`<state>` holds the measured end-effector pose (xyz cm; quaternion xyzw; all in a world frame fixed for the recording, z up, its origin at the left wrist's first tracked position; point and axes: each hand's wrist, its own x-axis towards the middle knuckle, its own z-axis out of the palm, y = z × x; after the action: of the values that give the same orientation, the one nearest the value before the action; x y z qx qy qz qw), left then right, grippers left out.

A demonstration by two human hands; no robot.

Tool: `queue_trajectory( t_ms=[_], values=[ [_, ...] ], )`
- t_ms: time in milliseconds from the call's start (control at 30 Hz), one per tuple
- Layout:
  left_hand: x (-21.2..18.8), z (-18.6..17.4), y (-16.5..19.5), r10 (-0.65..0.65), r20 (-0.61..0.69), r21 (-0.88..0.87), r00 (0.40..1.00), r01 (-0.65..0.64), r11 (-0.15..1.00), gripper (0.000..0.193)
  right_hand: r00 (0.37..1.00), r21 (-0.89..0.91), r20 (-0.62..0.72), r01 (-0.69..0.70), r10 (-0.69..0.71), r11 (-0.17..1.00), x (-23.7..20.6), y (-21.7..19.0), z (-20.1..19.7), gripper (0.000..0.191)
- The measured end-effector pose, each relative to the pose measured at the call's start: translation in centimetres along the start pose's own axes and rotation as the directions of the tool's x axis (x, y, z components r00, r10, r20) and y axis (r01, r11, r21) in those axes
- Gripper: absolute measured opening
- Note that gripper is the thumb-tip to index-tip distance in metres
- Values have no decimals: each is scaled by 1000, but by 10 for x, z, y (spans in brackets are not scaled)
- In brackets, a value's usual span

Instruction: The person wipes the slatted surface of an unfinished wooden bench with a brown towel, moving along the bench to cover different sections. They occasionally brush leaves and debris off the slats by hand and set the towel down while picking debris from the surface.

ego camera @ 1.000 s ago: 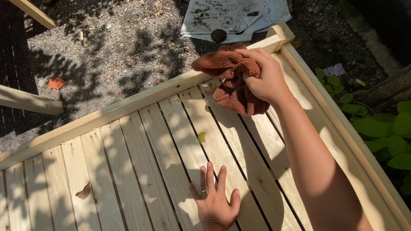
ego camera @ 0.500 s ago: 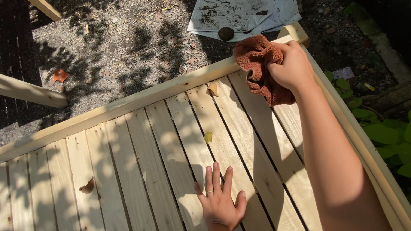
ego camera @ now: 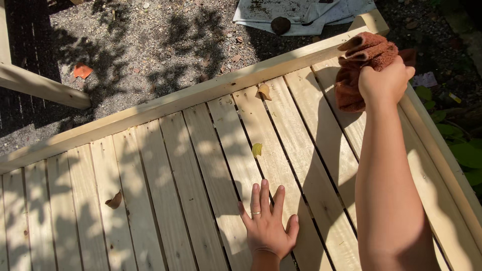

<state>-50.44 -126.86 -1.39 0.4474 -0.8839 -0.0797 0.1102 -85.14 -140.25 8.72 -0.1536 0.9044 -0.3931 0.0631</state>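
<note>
Near the far right corner of the slatted wooden platform [ego camera: 165, 165], a rust-brown cloth [ego camera: 362, 62] is bunched up in the right hand [ego camera: 384, 83], whose fingers are clenched around it; the cloth hangs against the boards just beside the raised rim [ego camera: 201, 93]. Closer to the camera, the left hand [ego camera: 268, 226] lies flat on the slats with its fingers spread and released, a ring on one of them, holding nothing. Between the two hands a small yellow leaf [ego camera: 256, 149] rests on a board, a curled dry leaf [ego camera: 263, 90] sits by the rim, and a brown leaf [ego camera: 114, 200] lies well apart to the left. Beyond the rim is gravel ground [ego camera: 150, 45] with a pale sheet [ego camera: 301, 12] bearing a dark round lump [ego camera: 280, 24].
</note>
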Motion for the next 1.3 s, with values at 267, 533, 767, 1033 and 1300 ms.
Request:
queue_trajectory(
  t_ms=[267,533,767,1033,1300],
  values=[
    [6,0,-3,-110,663,124,740,36,992,77,391,472,723,323,-570,820,-203,-121,146,41],
    [11,-14,2,-29,314,-10,949,34,999,84,772,766,362,72,-522,638,-154,-87,43,53],
    [7,-10,1,-44,42,-87,998,47,995,77,984,-327,120,166,-134,930,-64,37,-20,56],
    [8,-11,-1,-1,144,-152,990,24,988,73,335,644,659,211,-674,735,-331,-83,125,62],
    [16,-33,3,-35,170,-228,985,74,971,76,773,575,155,435,-615,692,-182,-10,-21,50]
  ],
)
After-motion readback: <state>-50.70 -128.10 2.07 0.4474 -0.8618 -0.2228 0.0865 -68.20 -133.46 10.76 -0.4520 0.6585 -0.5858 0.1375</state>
